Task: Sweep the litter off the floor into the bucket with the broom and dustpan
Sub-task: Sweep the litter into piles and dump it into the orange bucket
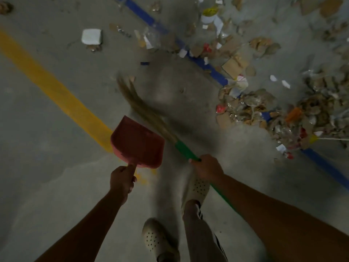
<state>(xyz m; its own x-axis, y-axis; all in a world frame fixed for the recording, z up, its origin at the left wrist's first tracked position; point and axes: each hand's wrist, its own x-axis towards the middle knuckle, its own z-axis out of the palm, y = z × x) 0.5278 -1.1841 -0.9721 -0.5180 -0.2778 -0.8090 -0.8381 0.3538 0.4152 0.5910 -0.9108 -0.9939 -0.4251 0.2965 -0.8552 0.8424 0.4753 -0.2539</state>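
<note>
Gripping red dustpan (pixel 137 143), left hand (pixel 122 181); green broom (pixel 186 151), right hand (pixel 206 168); fingers curled round both handles.
Risk: blurred bristles (pixel 139 104), seemingly swinging, scatter litter (pixel 255 108).

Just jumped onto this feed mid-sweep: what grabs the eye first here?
The red dustpan stands out first, held at centre frame by the left hand, with the broom in the right hand angled up past its right edge. To the right, a big heap of litter spreads over the blue line, while a yellow line crosses the floor on the left.
</note>
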